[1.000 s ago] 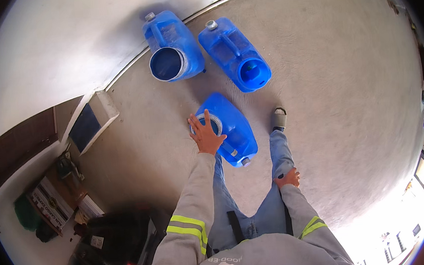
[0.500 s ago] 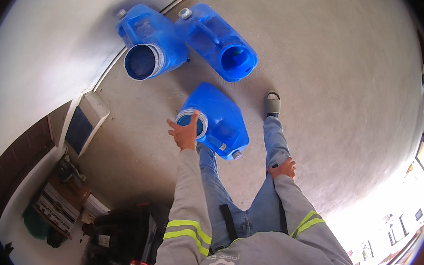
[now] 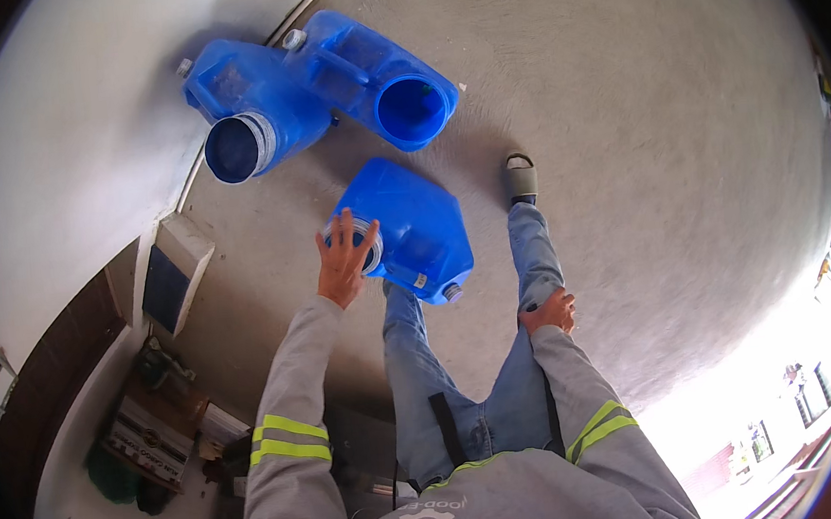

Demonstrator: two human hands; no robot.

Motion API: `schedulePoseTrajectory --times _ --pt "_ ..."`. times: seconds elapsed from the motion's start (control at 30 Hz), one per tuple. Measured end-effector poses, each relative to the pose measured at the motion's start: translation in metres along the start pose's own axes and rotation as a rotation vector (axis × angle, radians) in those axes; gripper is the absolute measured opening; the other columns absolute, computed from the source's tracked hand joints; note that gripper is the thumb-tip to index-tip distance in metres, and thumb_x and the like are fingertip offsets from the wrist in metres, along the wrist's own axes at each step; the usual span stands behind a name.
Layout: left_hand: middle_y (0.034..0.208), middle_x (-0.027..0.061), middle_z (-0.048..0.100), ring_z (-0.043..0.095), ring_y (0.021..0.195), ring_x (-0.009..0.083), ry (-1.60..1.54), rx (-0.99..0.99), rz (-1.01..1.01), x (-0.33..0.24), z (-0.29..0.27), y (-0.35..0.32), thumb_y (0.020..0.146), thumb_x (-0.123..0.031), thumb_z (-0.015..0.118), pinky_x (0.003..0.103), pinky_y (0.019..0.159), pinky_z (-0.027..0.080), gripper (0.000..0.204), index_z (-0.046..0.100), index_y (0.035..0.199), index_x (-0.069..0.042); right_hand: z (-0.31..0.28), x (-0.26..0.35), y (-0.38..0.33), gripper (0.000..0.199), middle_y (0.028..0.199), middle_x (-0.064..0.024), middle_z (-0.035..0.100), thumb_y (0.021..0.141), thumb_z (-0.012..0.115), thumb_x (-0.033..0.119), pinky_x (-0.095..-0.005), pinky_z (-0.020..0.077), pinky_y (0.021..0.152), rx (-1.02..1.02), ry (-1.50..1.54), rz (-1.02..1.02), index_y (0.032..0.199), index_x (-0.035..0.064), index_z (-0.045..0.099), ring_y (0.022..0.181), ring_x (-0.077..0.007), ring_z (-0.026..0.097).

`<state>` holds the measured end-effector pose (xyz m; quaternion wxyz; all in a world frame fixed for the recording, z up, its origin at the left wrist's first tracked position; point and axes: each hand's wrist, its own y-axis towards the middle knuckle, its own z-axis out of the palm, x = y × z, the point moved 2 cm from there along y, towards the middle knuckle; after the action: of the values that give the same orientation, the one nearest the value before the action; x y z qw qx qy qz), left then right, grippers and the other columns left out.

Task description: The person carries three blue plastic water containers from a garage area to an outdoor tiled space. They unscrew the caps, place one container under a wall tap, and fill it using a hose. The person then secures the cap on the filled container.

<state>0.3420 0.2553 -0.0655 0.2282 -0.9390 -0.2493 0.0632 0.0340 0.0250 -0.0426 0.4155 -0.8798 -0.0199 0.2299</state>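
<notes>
A blue plastic jerrycan point(image 3: 417, 222) with a side handle sits on the floor just beyond my left foot. Its wide, white-threaded mouth faces left, and a small grey cap point(image 3: 452, 293) is at its near corner. My left hand point(image 3: 343, 263) lies across that mouth with fingers spread, touching the rim and partly covering the opening. My right hand point(image 3: 551, 313) rests on my right knee, its fingers curled around the denim. Farther off, two similar blue jerrycans lie side by side: the left jerrycan point(image 3: 291, 99) touches the right jerrycan point(image 3: 346, 58), both with open round mouths.
A white wall point(image 3: 63, 121) runs along the left. A small white-framed ledge with a dark panel point(image 3: 164, 287) juts from it. Printed cartons point(image 3: 147, 442) and dark items stand at lower left. Concrete floor point(image 3: 642, 164) stretches right toward a bright opening.
My left hand has moved farther over the jerrycan's mouth, with its fingers now on the rim. The view has shifted, so the far jerrycans appear more to the left. My right hand stays on my knee.
</notes>
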Motion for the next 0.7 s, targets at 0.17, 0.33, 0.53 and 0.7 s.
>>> schedulePoseTrajectory --times 0.17,0.33,0.53,0.7 --pt "0.145 0.0275 0.027 0.032 0.131 0.0457 -0.471 -0.048 -0.569 -0.021 -0.017 -0.005 0.062 -0.032 0.084 0.058 0.096 0.044 0.106 0.026 0.15 -0.017 0.006 -0.006 0.001 0.088 0.124 -0.0184 0.049 0.059 0.087 0.032 -0.0465 0.0524 0.093 0.006 0.052 -0.003 0.129 0.0032 0.041 0.12 -0.0354 0.053" --pt "0.144 0.0278 0.028 0.031 0.133 0.0454 -0.615 -0.102 -0.843 -0.034 -0.036 -0.01 0.064 -0.032 0.084 0.054 0.099 0.043 0.107 0.024 0.151 -0.015 0.005 -0.009 0.006 0.089 0.124 -0.0182 0.049 0.058 0.087 0.033 -0.0461 0.0518 0.094 -0.004 0.051 0.0 0.129 0.0037 0.042 0.119 -0.0359 0.053" --pt "0.146 0.0219 0.032 0.042 0.128 0.0401 -1.381 -0.379 -0.922 -0.005 -0.048 -0.037 0.075 -0.026 0.078 0.053 0.101 0.043 0.099 0.02 0.153 -0.01 -0.006 -0.004 0.007 0.09 0.125 -0.0166 0.05 0.057 0.087 0.033 -0.0448 0.0511 0.095 -0.022 0.055 0.005 0.13 0.0038 0.043 0.119 -0.034 0.054" --pt "0.153 0.0198 0.031 0.047 0.129 0.0431 -2.556 -0.417 -0.681 0.021 -0.073 -0.061 0.081 -0.043 0.066 0.06 0.103 0.042 0.087 0.027 0.151 -0.008 -0.011 0.003 0.006 0.091 0.125 -0.0161 0.05 0.057 0.088 0.034 -0.045 0.0516 0.095 -0.013 0.027 -0.012 0.13 0.0041 0.042 0.119 -0.0345 0.054"
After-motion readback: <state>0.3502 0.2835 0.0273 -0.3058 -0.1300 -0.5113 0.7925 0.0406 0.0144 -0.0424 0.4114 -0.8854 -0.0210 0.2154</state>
